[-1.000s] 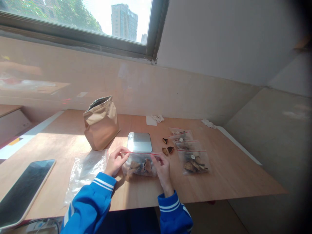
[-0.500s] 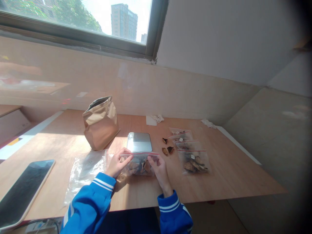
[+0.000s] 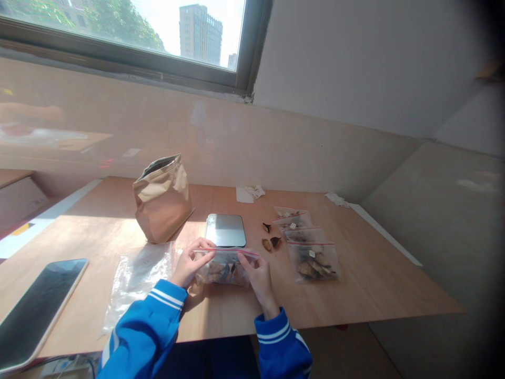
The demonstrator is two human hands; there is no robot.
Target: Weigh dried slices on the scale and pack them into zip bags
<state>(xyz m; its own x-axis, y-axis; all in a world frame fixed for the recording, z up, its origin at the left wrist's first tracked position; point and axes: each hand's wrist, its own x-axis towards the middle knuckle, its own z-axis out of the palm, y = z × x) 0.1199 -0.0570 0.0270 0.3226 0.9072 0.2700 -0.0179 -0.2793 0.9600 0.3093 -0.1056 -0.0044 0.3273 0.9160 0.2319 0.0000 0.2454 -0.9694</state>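
At the near middle of the table [image 3: 374, 287], the left hand [image 3: 191, 264] and right hand [image 3: 258, 271] each pinch the red edge of a clear bag [image 3: 224, 273] between thumb and fingers. That edge is best held straight and taut, pressed evenly along its length. The bag looks soft and creased, brown pieces [image 3: 215, 269] low inside, just nearer than the silver scale [image 3: 225, 230].
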